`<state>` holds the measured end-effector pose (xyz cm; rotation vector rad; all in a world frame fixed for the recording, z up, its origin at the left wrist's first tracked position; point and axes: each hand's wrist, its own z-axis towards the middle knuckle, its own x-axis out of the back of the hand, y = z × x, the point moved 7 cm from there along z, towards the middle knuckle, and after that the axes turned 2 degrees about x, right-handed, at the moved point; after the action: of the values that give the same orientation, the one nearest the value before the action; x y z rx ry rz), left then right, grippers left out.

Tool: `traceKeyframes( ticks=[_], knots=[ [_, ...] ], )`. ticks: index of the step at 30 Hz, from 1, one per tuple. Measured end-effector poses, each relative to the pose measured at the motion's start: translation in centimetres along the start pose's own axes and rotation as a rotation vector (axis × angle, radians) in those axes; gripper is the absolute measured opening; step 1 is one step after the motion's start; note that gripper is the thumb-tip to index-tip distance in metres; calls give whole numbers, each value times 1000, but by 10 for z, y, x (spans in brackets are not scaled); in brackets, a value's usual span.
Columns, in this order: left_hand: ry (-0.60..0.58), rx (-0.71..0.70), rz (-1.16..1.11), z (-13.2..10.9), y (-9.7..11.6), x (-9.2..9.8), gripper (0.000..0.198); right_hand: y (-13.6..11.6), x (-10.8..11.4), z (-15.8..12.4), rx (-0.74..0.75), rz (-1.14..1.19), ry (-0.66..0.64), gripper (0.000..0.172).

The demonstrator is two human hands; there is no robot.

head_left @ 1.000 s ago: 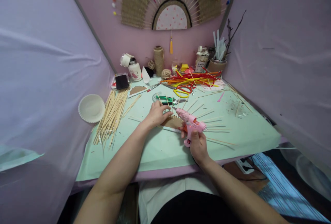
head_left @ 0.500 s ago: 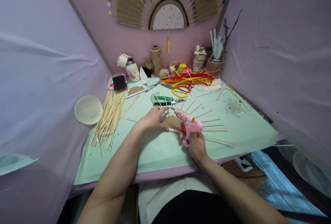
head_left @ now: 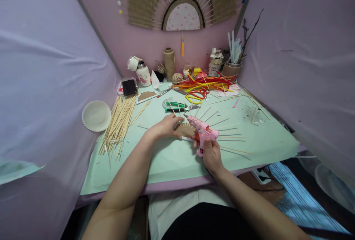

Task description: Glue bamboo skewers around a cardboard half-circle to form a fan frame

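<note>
My right hand [head_left: 213,155] is wrapped round the handle of a pink hot glue gun [head_left: 200,126], its nozzle tilted up and left over the work. Below the nozzle lies a brown cardboard half-disc [head_left: 185,130] with a scalloped edge. Thin wooden sticks [head_left: 229,126] fan out from its curved side. My left hand [head_left: 166,126] grips the half-disc at its left side, thumb near the lower edge and forefinger close to the nozzle tip. Some of its fingers are hidden. Just beyond the sticks rest green-handled pliers [head_left: 177,107].
A heap of wooden sticks [head_left: 119,125] and a white scalloped plate [head_left: 96,116] lie left. Behind are scissors [head_left: 194,98], red and yellow strips [head_left: 208,83], a twine spool [head_left: 169,64] and a white bottle [head_left: 143,74]. A finished fan [head_left: 181,5] hangs on the back wall.
The view has shifted slightly. Both hands, the glue gun and the half-disc keep nearly the same positions relative to one another.
</note>
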<state>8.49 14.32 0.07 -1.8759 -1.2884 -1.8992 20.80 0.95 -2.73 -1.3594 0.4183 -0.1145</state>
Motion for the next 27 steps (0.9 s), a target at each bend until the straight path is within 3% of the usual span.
traceKeyframes(
  ticks=[18, 27],
  knots=[
    [3, 9, -11, 0, 6, 2, 75, 4, 0, -1, -40, 16, -7, 65],
    [41, 12, -19, 1, 1, -1, 75, -14, -11, 20, 13, 54, 11, 61]
  ],
)
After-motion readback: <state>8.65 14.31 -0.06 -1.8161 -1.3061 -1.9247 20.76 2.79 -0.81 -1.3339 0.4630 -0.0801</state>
